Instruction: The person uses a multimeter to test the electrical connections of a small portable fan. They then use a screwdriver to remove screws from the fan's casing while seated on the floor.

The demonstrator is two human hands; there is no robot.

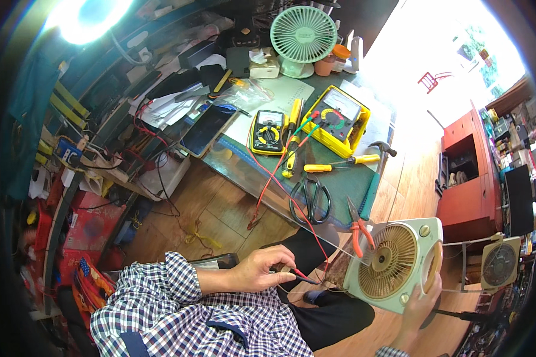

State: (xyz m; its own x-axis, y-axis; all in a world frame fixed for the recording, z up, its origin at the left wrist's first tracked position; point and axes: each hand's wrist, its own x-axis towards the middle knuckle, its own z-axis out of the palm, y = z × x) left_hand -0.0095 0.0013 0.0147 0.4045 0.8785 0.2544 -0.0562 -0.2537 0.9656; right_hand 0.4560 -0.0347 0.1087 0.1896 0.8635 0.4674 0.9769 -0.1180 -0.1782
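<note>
My left hand (pixel 268 268), in the lower middle of the head view, is closed on thin red and black test leads (pixel 301 275) above my lap. At lower right my right hand (pixel 424 297) grips the side of a white box fan (pixel 382 260) with a beige round grille. Orange-handled pliers (pixel 362 232) lie at the bench corner just above that fan. A red wire runs up from near my left hand toward a yellow analog multimeter (pixel 268 132) on the bench.
The green bench mat (pixel 339 190) holds a larger yellow meter (pixel 336 116), screwdrivers (pixel 324 168), black scissors (pixel 315 196), a hammer (pixel 375 178) and a mint fan (pixel 304 35). A cluttered shelf (pixel 113 154) stands at left, a red cabinet (pixel 464 202) at right, beside another fan (pixel 499 265).
</note>
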